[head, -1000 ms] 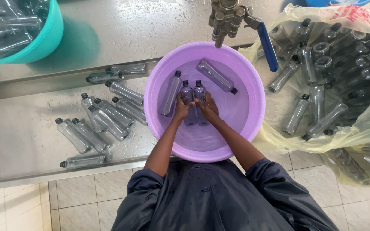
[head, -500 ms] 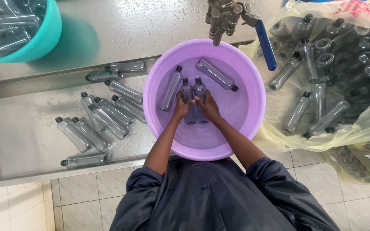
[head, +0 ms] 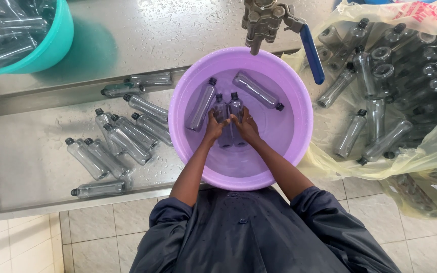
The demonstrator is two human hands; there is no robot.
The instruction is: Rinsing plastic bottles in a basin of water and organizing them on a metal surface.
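Both hands, left hand (head: 214, 126) & right hand (head: 246, 126), clamped on two clear bottles (head: 228, 114) in purple basin (head: 188, 96); barely shifted vs a sec ago, bottles kept underwater.

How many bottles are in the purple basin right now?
4. Two bottles lie side by side at the centre under both hands, one lies left of them, and one lies upper right. None seems hidden in the purple basin.

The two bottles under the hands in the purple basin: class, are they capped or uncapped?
Capped. Each of the two clear bottles shows a dark cap at its far end; left hand and right hand grip them.
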